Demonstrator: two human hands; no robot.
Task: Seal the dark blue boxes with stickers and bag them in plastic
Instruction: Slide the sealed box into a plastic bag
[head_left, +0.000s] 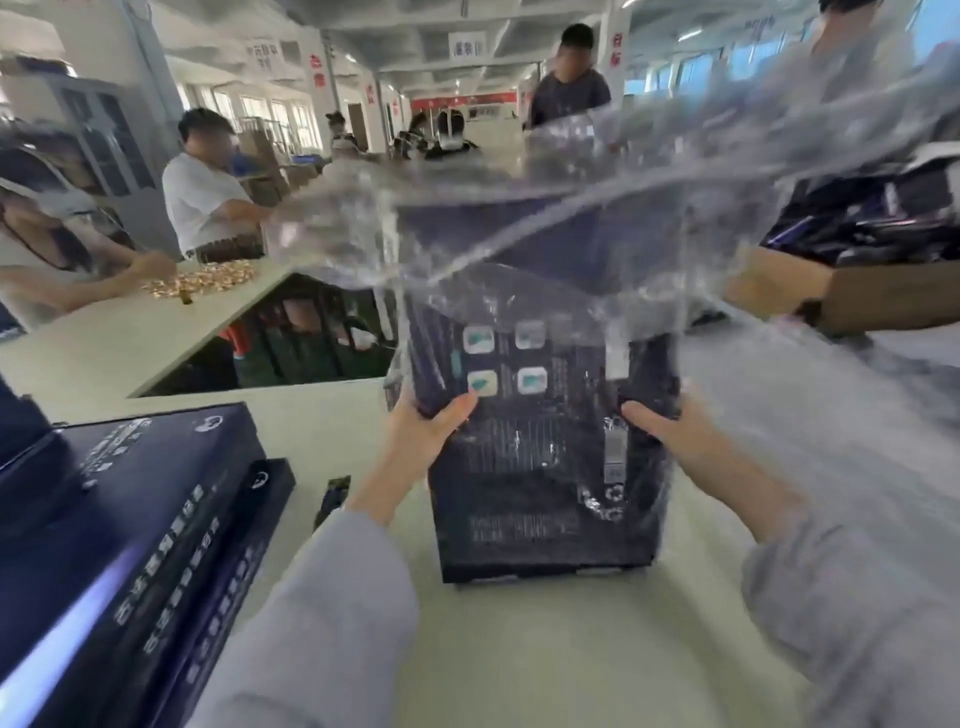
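At bench centre: dark blue box (530, 467) held upright, printed face toward the camera. Its lower edge is on or just above the bench (519, 654); cannot tell which. Clear plastic bag (519, 244) is drawn over the box from the top, its loose end billowing above, blurred. Left grip (421, 431) clamps the box's left edge, thumb on the printed face. Right grip (670, 436) clamps the right edge likewise. To the left, stacked boxes (130, 493) lie flat; a small dark item (332, 499) lies beside the left sleeve. The farther bench (104, 343) carries gold-coloured pieces (208, 278), with people at it.
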